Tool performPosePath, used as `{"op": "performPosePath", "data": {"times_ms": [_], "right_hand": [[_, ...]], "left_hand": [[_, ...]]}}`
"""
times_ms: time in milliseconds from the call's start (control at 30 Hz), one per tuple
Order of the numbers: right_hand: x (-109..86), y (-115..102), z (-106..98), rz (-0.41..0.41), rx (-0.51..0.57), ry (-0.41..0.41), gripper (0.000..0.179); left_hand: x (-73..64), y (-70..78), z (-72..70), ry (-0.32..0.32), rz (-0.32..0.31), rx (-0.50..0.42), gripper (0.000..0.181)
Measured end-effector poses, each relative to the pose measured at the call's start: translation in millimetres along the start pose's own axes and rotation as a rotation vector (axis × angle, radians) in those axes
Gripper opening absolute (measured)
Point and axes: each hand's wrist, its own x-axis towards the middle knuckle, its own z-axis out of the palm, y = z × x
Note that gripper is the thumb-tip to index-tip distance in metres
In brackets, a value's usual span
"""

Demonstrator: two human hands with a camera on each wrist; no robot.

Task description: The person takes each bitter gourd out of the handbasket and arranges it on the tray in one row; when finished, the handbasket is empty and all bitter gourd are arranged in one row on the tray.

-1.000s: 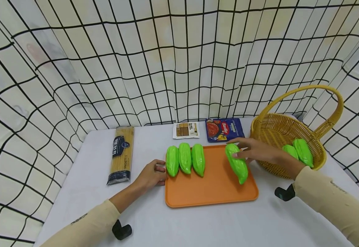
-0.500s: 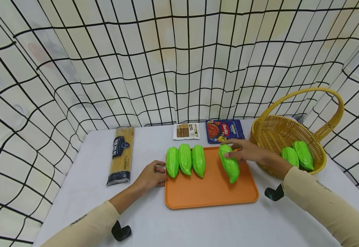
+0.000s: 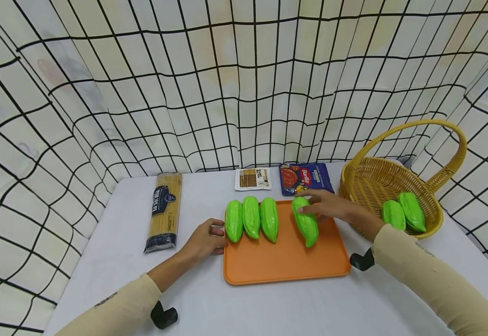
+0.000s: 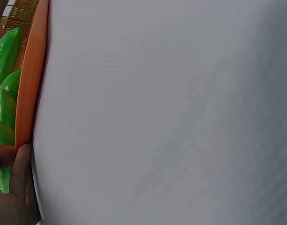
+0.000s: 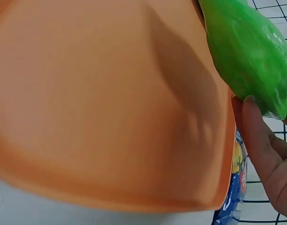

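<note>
My right hand point(image 3: 325, 205) holds a shiny green gourd-like vegetable point(image 3: 305, 224) by its far end, tilted above the right half of an orange tray point(image 3: 286, 266). In the right wrist view, thumb and fingers grip the end of this green vegetable point(image 5: 251, 51), and its shadow falls on the tray. Three more green vegetables point(image 3: 251, 217) lie side by side on the tray's left part. My left hand point(image 3: 205, 240) grips the tray's left edge; in the left wrist view the thumb and a finger pinch the tray rim point(image 4: 31, 84).
A wicker basket point(image 3: 378, 179) with a tall handle stands at the right, holding two green vegetables point(image 3: 412, 212). Behind the tray lie a blue Barilla pouch point(image 3: 305, 178) and a small white packet point(image 3: 253, 178). A spaghetti pack point(image 3: 163, 212) lies at the left. Black netting surrounds the table.
My right hand has carried the green vegetable leftward over the tray, closer to the row of three. The left hand has stayed at the tray's edge.
</note>
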Motion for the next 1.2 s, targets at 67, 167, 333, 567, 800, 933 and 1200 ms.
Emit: {"op": "performPosePath", "data": {"times_ms": [67,167,333,567,800,933,1200], "right_hand": [[2.3,-1,2,-0.003,0.0,-0.005,0.069],[5.5,-3,5,-0.004,-0.011,-0.004,0.068],[11.6,-7,8,-0.017,-0.017,-0.015,0.068],[20.9,-6,11,-0.016,-0.012,-0.021,0.068],[31.1,-9,17,-0.004,-0.013,0.001,0.068],[34.9,-12,21,0.013,0.003,0.013,0.068],[36.0,-15,24,0.024,-0.021,0.063,0.067]], "left_hand": [[-0.3,0.0,-0.3,-0.004,-0.003,-0.001,0.059],[-0.4,-0.2,-0.5,-0.008,0.003,-0.005,0.059],[-0.6,-0.4,-0.1,0.004,0.009,-0.01,0.059],[-2.2,1.8,0.2,0.011,0.004,0.001,0.058],[-1.9,0.8,-0.2,0.015,0.004,0.005,0.058],[-1.9,0.4,0.4,0.013,0.01,0.007,0.058],[-1.8,0.2,0.4,0.012,0.008,0.001,0.058]]}}
